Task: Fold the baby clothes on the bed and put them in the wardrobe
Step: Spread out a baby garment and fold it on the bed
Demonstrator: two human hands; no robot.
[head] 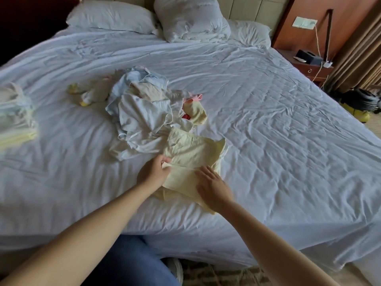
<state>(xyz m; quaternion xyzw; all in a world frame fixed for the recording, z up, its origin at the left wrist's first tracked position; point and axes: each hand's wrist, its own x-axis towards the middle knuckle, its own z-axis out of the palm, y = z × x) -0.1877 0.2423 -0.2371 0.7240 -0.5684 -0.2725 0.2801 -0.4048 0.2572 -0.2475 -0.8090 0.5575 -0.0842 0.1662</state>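
A pale yellow baby garment [191, 153] lies partly folded on the white bed sheet [278, 124], near the front edge. My left hand [153, 171] pinches the garment's folded edge on its left side. Flat on the lower part of the same garment rests my right hand [212, 185], fingers straight. Just behind it lies a loose pile of unfolded baby clothes [144, 104] in white, light blue, yellow and pink. A small stack of folded clothes [15, 114] sits at the bed's far left. The wardrobe is not in view.
Pillows [111, 16] and a bunched duvet [191, 19] lie at the head of the bed. A wooden nightstand [311, 68] with a dark box and cables stands at the right. A yellow object [358, 112] sits on the floor beside the bed.
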